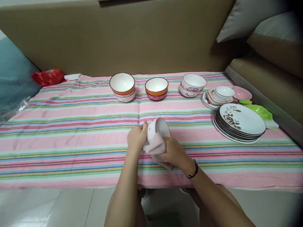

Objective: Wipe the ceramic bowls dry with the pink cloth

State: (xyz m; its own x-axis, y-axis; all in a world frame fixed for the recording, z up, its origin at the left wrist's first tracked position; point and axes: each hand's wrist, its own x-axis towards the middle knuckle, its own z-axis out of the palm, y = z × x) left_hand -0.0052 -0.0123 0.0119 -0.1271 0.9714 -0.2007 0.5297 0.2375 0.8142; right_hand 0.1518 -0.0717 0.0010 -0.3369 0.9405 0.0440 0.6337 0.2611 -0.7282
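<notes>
A white bowl with a red rim [152, 127] is tilted on its side above the striped cloth, its opening turned to the right. My left hand [137, 136] is closed on the bowl's left side, thumb up along the outer wall. With my right hand [174, 150] I grip a pale pink cloth [156, 146], pressed against the bowl's near rim and partly inside it. The loose end of that cloth hangs below my right fingers. A black cord circles my right wrist. The fingertips of both hands are partly hidden by bowl and cloth.
A striped tablecloth [71, 138] covers the surface. Behind stand stacked bowls [122, 82], orange-banded bowls [156, 85] and flowered bowls [194, 81]. To the right are small dishes [224, 91], a plate stack [243, 118] and a green leaf-shaped dish [260, 112]. A red bundle [49, 77] lies far left.
</notes>
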